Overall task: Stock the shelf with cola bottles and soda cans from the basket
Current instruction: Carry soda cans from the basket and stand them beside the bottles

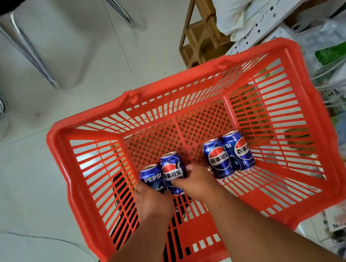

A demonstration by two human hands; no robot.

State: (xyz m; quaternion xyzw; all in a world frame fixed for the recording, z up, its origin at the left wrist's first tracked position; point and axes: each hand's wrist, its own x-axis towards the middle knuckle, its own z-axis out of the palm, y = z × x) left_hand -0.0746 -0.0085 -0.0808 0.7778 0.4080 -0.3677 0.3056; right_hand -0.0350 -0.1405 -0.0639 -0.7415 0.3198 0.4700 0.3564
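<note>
Step in hand, by my judgement: lifting soda cans out of the basket for shelving; no cola bottles and no shelf are in view. The left hand (pixel 151 199) has its grip curled on a blue aluminium Pepsi can (pixel 151 177), fingers largely hidden beneath it. The right hand (pixel 195 181) clamps the neighbouring blue can with the red-and-white Chinese logo (pixel 171 172), thumb on the far side, a finger across the label. These two cans touch each other. To the right of the right grip, near but apart, two further blue Pepsi cans (pixel 228 155) lie side by side, touching, on the floor of the orange slatted plastic basket (pixel 88 180). The next move calls for a straight lift clear of the basket rim, both cans held firm.
</note>
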